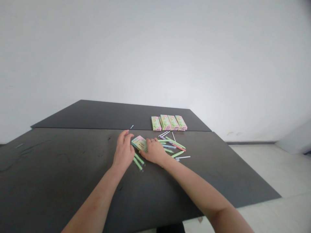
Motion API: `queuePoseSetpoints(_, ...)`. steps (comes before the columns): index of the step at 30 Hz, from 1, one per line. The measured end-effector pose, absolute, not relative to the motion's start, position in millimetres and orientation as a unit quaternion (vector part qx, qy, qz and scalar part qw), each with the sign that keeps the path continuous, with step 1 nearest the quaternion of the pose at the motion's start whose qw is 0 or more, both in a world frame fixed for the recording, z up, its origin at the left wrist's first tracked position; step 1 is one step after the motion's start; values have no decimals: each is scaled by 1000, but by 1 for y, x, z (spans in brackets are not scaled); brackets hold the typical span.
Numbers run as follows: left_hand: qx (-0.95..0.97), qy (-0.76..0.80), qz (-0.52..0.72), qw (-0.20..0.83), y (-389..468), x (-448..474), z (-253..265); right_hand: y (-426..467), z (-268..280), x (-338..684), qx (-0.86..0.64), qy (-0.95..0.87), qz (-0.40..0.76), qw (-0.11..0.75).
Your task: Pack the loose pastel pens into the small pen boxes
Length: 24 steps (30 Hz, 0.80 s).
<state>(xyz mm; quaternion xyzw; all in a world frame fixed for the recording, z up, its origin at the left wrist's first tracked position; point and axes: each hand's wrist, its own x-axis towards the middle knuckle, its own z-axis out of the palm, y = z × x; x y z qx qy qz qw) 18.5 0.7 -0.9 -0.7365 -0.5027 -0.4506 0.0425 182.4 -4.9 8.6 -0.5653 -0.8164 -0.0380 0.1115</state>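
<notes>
A small pink and green printed box [139, 142] lies tilted between my two hands. My right hand [155, 151] grips its right end, thumb on the near side and fingers over the top. My left hand [123, 151] is at the left end of the box with fingers curved and apart; whether a fingertip touches the box is hard to tell. Just beside my left palm, two light green pens [138, 161] lie on the black table, their upper ends partly hidden by the hand. Right of my right hand spreads a loose pile of green, blue, purple and red pens [176, 142].
Several similar boxes [168, 123] stand in a row behind the pen pile. Thin white sticks [182, 157] lie around the pile, and a small pale piece [132, 127] lies farther left. A seam crosses the black table [73, 178]; a white wall [136, 58] rises behind it.
</notes>
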Motion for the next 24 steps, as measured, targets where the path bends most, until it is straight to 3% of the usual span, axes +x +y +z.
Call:
queuePoseSetpoints(8,-717,-497,-488,-16,5,19,-4,-5,6,180,-598,-787,-53,141)
queuePoseSetpoints(14,-643,-534,-526,-155,5,22,-3,-17,12,186,-598,-754,-58,264)
queuePoseSetpoints(19,-651,-461,-497,-341,-6,29,4,-30,16,191,-571,-736,-58,360)
queuePoseSetpoints(24,-665,-447,-485,-350,-15,33,10,-40,19,189,-550,-736,-48,392)
